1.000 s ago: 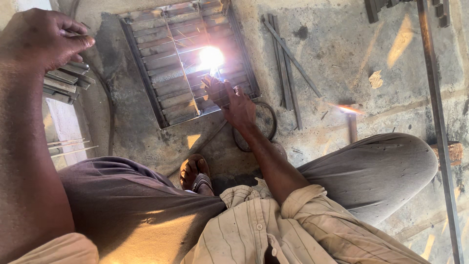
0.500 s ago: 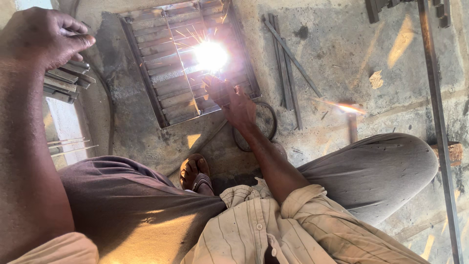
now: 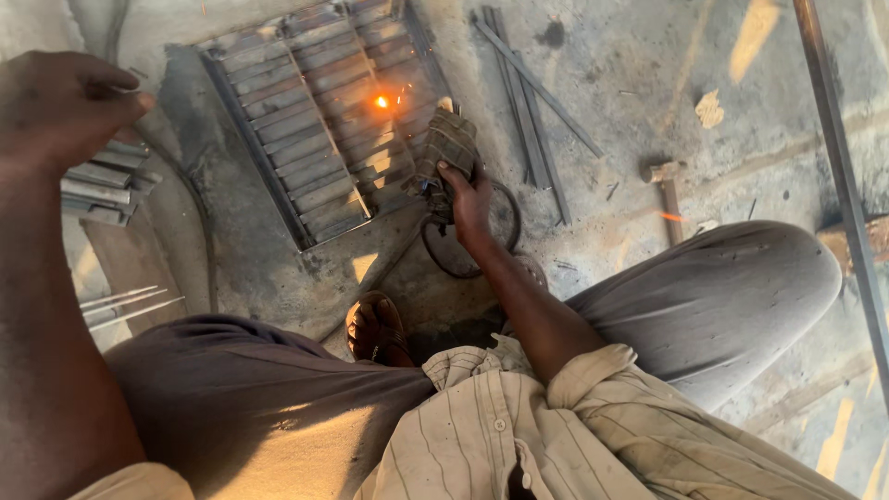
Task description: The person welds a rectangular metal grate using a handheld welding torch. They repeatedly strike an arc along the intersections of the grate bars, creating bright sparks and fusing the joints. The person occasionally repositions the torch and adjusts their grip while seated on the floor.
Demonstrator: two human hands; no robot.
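Note:
My right hand (image 3: 468, 199) grips a cloth-wrapped welding holder (image 3: 447, 146), its tip just off a flat metal grille (image 3: 306, 120) lying on the concrete floor. An orange glowing spot (image 3: 381, 102) with a few sparks sits on the grille just left of the holder. A dark cable (image 3: 458, 259) loops on the floor under my wrist. My left hand (image 3: 60, 111) is raised close to the camera at the upper left, fingers curled shut; nothing can be made out inside it. I am squatting, with one sandalled foot (image 3: 375, 329) between my knees.
A stack of flat metal strips (image 3: 102, 181) lies left of the grille, with thin welding rods (image 3: 130, 306) below it. Several steel bars (image 3: 532, 102) lie right of the grille, a hammer (image 3: 667, 190) beyond them. A long steel bar (image 3: 838, 157) runs along the right edge.
The bright welding arc has died down to a small orange glow. My right hand has drawn the holder slightly back from the grille. The left hand has stayed raised.

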